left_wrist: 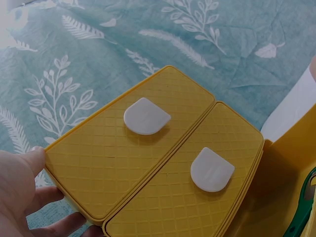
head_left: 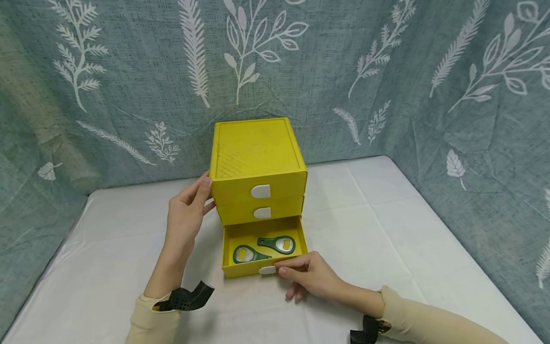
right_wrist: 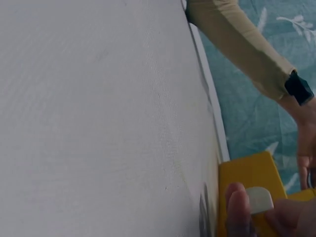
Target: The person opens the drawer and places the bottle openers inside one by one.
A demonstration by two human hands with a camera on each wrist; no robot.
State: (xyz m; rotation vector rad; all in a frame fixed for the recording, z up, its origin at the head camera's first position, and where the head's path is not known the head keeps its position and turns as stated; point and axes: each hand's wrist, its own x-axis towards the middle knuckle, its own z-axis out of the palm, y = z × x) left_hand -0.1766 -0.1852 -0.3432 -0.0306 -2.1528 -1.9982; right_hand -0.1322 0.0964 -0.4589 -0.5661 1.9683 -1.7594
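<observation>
The left hand (head_left: 185, 215) stands upright at frame centre-left with fingers extended, while the right hand (head_left: 310, 277), lower centre, pinches with curled fingers.

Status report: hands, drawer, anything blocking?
Left hand steadies cabinet. Right hand pinches bottom drawer tab. Drawer open, two bottle openers inside. Nothing blocking.

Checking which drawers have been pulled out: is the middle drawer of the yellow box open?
No: the middle drawer sits flush in the yellow box; only the bottom drawer is out, holding two green bottle openers.
</observation>
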